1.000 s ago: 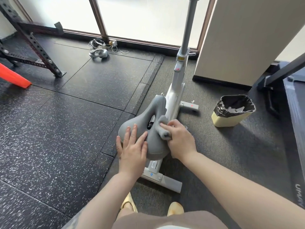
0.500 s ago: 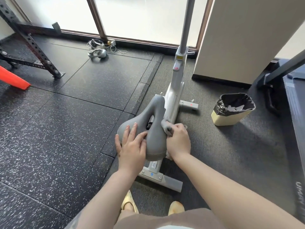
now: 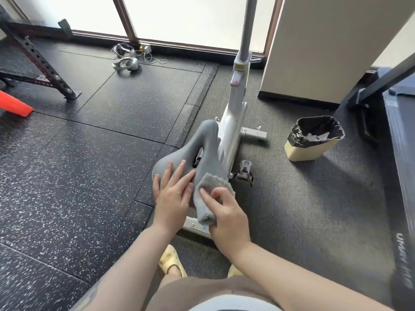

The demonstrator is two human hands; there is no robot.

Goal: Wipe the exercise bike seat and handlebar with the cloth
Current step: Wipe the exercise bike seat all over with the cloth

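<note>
A grey exercise bike seat sits in the middle of the view, its nose pointing away from me. My left hand lies flat on the seat's rear left half, fingers spread. My right hand presses a folded grey cloth onto the seat's rear right half. The bike's white frame runs forward to a grey post that leaves the top of the view. The handlebar is out of sight.
A lined waste bin stands on the carpet to the right. A treadmill runs along the right edge. A metal rack and an orange cone are at the left. A pedal juts out right of the seat.
My right hand has drawn the cloth back from the seat's right side onto its rear top, and the cloth now lies flatter. My left hand has stayed on the seat.
</note>
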